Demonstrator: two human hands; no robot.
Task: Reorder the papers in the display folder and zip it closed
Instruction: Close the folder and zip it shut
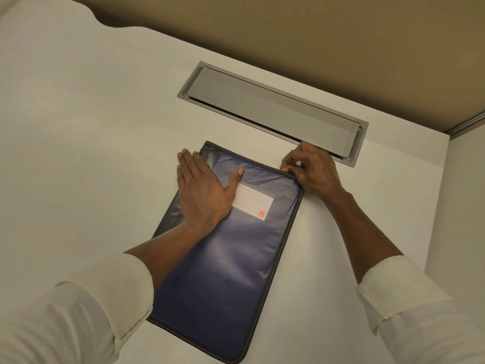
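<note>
Zipping step: display folder [231, 248] closed flat.
Left hand [202, 190] presses cover, fingers straight; right hand [312, 172] pinches zipper pull at folder's far corner. Next: run it along the edge.

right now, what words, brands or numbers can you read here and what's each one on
Nothing is legible.
White label on the blue display folder: ruled lines only, no writing.
Orange square in the label's corner: print too small and blurred to read.
Grey hatch in the desk: no marking shows.
</note>
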